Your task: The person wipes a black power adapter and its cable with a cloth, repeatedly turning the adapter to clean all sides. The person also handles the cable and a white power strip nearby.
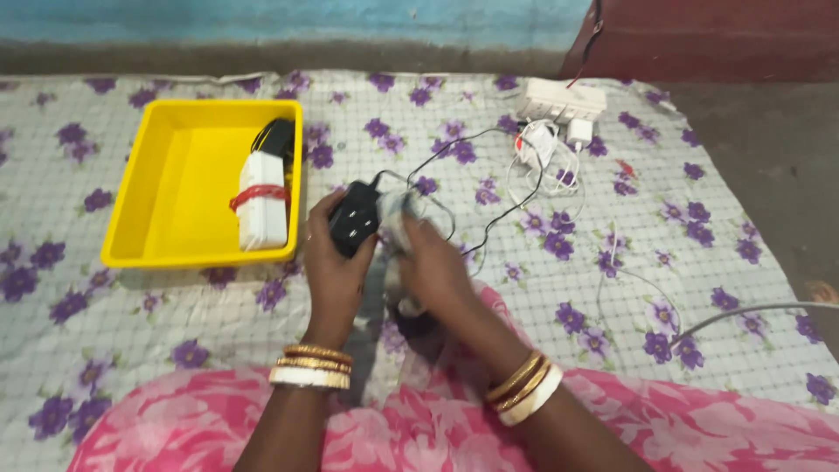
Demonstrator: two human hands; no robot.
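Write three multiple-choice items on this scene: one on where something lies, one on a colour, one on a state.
1. Where is the white adapter with the red band?
A. in the yellow tray
B. on the person's lap
C. on the bare floor

2. What colour is the device in the left hand?
A. white
B. black
C. yellow

3. What is the right hand doing?
A. resting open
B. pressing a cloth on the device
C. lifting the tray

Key: 1 A, it lies inside the tray; 2 B, its casing is black; 3 B, the cloth meets the device.

Blue wall (288, 17), floral sheet (559, 288), bare floor (778, 166)
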